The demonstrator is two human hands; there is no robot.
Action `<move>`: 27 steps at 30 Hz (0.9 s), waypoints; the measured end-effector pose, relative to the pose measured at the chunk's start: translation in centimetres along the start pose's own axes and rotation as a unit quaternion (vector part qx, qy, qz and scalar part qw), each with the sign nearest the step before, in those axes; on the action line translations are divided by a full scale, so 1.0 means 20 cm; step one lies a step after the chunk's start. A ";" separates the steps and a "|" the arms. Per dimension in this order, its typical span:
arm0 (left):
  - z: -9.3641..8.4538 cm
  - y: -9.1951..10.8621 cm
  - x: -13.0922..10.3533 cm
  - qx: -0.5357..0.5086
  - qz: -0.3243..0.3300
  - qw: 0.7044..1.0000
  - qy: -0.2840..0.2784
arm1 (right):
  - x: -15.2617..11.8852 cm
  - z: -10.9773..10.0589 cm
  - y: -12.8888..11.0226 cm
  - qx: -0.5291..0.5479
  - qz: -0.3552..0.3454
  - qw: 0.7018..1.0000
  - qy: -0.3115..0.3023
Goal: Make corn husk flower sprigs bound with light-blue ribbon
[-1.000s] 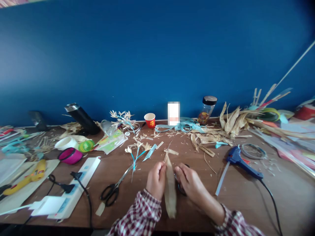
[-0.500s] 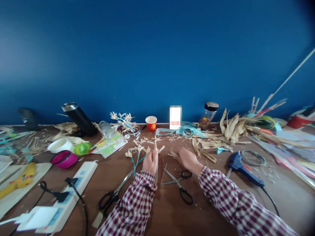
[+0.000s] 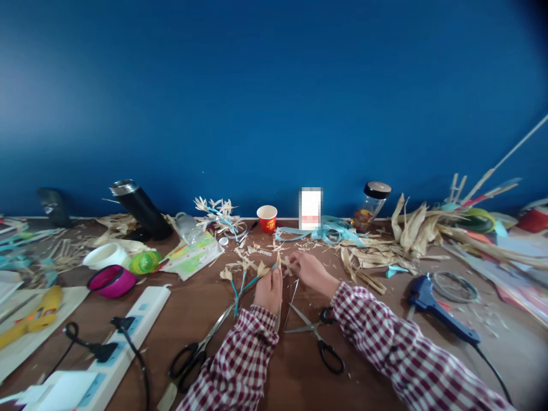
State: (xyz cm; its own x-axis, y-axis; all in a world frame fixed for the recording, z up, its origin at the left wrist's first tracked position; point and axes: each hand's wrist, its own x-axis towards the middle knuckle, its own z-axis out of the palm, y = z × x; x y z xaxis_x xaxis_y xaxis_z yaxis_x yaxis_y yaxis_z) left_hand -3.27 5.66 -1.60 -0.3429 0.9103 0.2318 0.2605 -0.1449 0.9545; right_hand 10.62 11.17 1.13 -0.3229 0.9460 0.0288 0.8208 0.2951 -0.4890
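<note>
My left hand (image 3: 269, 290) is closed around a thin stem with a pale strip of dried husk (image 3: 278, 261) at its top. Close to its right, my right hand (image 3: 309, 272) has its fingers pinched together near the husk, on something too small to make out. Left of my left hand lie blue-stemmed pieces with husk tips (image 3: 243, 277). Open scissors with black handles (image 3: 319, 330) rest below my right hand, beside a thin wire (image 3: 291, 302). A second pair of scissors (image 3: 197, 348) lies by my left sleeve.
A red paper cup (image 3: 267, 220), blue ribbon (image 3: 338, 230) and a jar (image 3: 371, 205) stand or lie along the wall. At right are dried husks (image 3: 417, 228) and a blue glue gun (image 3: 440, 308). At left are a power strip (image 3: 128, 337), black flask (image 3: 143, 208) and pink roll (image 3: 112, 281).
My right hand has moved left and up, from the table scraps to beside my left hand. My left hand still holds the stem. The view has shifted slightly.
</note>
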 end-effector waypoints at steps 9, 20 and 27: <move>-0.01 -0.01 0.00 0.061 -0.032 0.993 -0.097 | 0.02 0.02 0.01 -0.045 0.030 0.998 -0.015; 0.00 0.03 0.00 0.027 -0.064 0.985 -0.158 | -0.02 -0.01 -0.04 -0.081 0.019 0.995 -0.054; 0.01 0.03 0.00 0.017 -0.139 0.970 -0.196 | -0.23 -0.17 -0.06 -0.118 -0.016 0.991 -0.063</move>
State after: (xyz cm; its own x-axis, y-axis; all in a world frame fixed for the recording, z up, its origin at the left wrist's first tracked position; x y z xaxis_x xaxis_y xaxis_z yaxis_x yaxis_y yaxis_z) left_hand -3.00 5.75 -1.13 -0.0360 0.9909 -0.1298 0.2394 0.1347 0.9615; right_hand 12.75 7.01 4.53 -0.3948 0.9156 -0.0763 0.8917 0.3618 -0.2719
